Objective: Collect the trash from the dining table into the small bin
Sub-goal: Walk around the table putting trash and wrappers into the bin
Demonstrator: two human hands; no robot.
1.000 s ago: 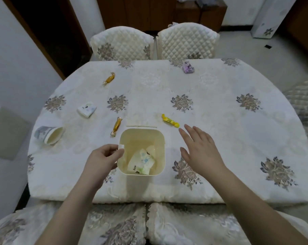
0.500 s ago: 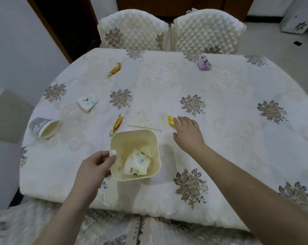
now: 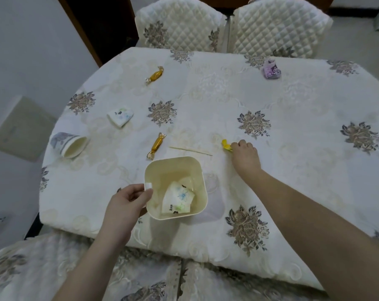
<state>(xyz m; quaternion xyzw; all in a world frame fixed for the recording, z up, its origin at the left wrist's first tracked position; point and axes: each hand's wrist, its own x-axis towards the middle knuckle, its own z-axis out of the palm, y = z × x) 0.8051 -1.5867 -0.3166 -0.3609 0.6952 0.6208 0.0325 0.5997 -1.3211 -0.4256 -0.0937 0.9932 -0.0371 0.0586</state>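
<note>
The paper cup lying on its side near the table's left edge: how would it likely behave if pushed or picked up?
The paper cup lies on its side, so a nudge would probably roll it, curving because it tapers. It sits close to the table edge and might roll off. It looks empty and thin-walled, so likely light and easily crushed.

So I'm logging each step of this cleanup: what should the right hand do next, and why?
Probably lift the yellow candy wrapper and carry it to the small bin. The right hand already has its fingers curled on the wrapper on the table, and the left hand holds the bin's rim close by.
</note>
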